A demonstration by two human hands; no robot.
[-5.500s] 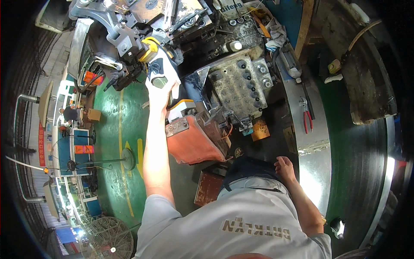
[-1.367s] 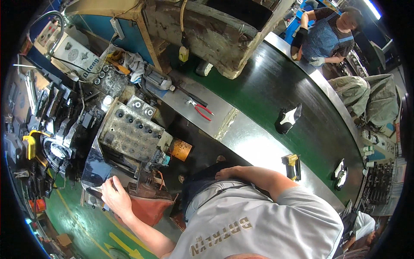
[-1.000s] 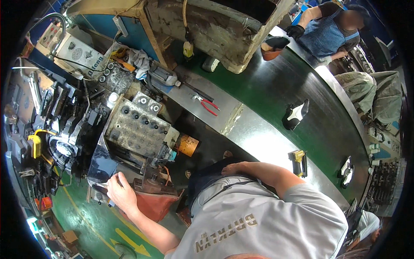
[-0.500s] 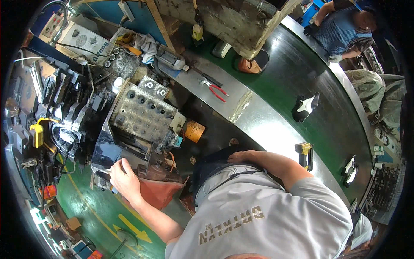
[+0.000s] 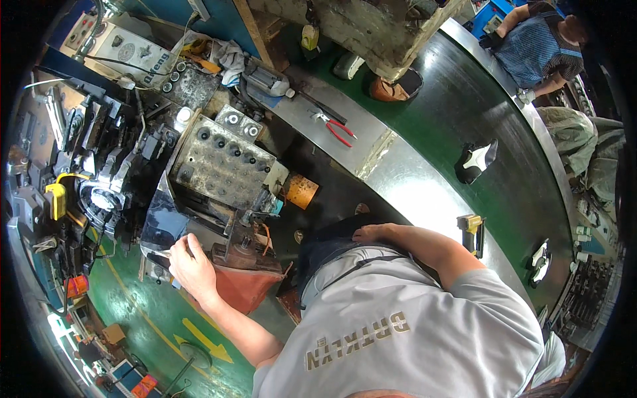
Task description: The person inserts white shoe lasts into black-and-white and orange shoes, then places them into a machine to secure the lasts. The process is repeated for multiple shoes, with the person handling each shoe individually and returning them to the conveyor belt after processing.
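Observation:
My left hand (image 5: 192, 265) rests at the edge of a machine, beside a dark glossy panel (image 5: 162, 225). Its thumb stands apart from the fingers, and I see nothing held in it. An orange-brown bag-like pouch (image 5: 247, 289) hangs from the machine next to my left wrist. My right hand (image 5: 375, 233) lies on my dark trousers (image 5: 332, 242) near the waist, its fingers loosely laid there and holding nothing visible. Ahead of the left hand sits a worn metal block with rows of round knobs (image 5: 222, 162).
Red-handled pliers (image 5: 337, 130) lie on the metal ledge of a curved green conveyor (image 5: 431, 132) that carries shoe uppers (image 5: 476, 161). A yellow-and-black tool (image 5: 471, 232) stands on its edge. Black machinery (image 5: 103, 192) fills the left. Another person (image 5: 531, 53) works across the conveyor.
The view has shifted slightly. Across the conveyor, the other person's arms have moved a little. Both my hands keep their places.

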